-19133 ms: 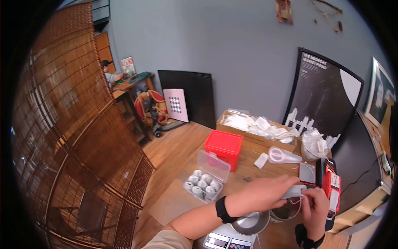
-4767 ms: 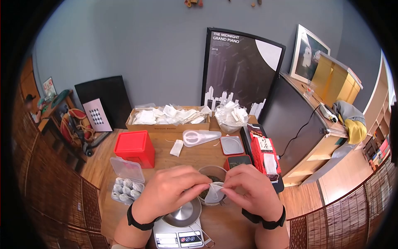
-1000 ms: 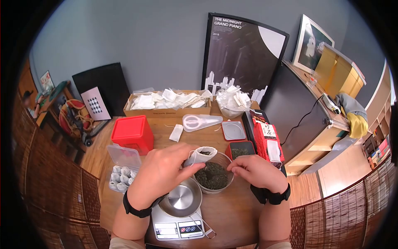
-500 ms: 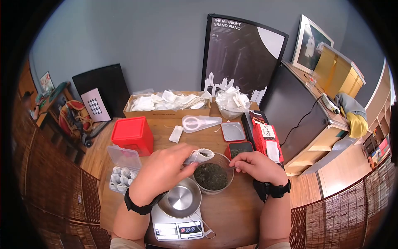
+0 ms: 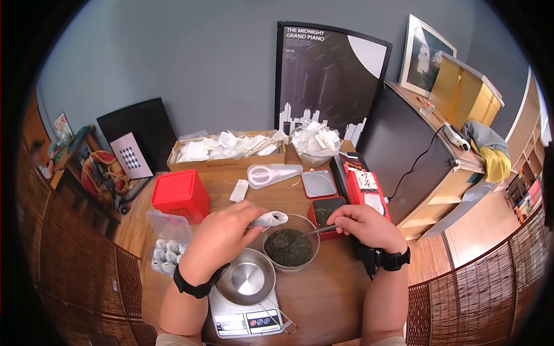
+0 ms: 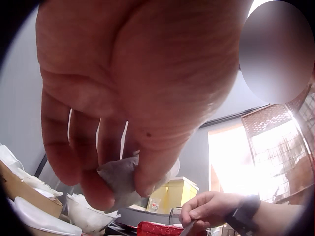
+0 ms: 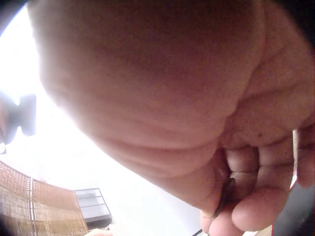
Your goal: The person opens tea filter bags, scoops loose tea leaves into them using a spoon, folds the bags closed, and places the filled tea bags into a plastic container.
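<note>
My left hand (image 5: 222,233) pinches a small white drawstring tea bag (image 5: 272,219) between thumb and fingers, its mouth facing right with dark leaves inside. In the left wrist view the tea bag (image 6: 123,178) sticks out between thumb and fingertips. My right hand (image 5: 369,228) holds a metal spoon (image 5: 321,229) by its handle, the spoon's end down among the tea leaves (image 5: 283,248). These lie in a clear bowl (image 5: 288,269) below both hands. Curled fingers around the dark handle show in the right wrist view. A steel pan (image 5: 247,281) sits on a digital scale (image 5: 242,328).
Filled bags stand in a lidded plastic box (image 5: 167,229), beside a red canister (image 5: 180,195). Behind are a carton (image 5: 225,164) of white bags, a scissors case (image 5: 272,175) and one loose tea bag (image 5: 239,190). A red tin (image 5: 328,203) and red packet (image 5: 363,183) stand right.
Earlier both hands spread the empty bag's mouth; now the left alone holds it with leaves inside. Over the last second the right hand has moved slightly right, the spoon reaching into the leaves.
</note>
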